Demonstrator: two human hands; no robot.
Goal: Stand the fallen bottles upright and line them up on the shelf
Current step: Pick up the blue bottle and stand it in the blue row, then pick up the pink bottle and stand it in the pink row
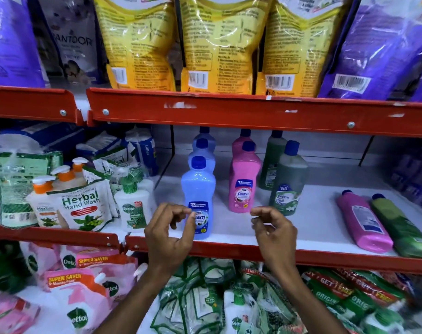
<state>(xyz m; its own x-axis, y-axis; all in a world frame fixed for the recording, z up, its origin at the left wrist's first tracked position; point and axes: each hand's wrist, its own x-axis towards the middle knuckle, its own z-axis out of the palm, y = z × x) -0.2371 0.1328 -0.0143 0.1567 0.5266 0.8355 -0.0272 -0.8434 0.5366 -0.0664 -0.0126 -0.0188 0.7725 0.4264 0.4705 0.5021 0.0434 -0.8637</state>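
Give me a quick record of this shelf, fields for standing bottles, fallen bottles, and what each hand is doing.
standing blue: three in a file, front blue bottle
standing pink: two, front pink bottle
standing green: two, front green bottle
fallen: pink bottle lying down; green bottle lying down beside it, caps toward the back
left hand: empty, by the front blue bottle
right hand: empty, fingers curled

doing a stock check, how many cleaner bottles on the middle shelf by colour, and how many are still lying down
blue bottles: 3, all upright
pink bottles: 3, with 2 upright and 1 lying down
green bottles: 3, with 2 upright and 1 lying down
total: 9 bottles, 2 of them lying down at the right
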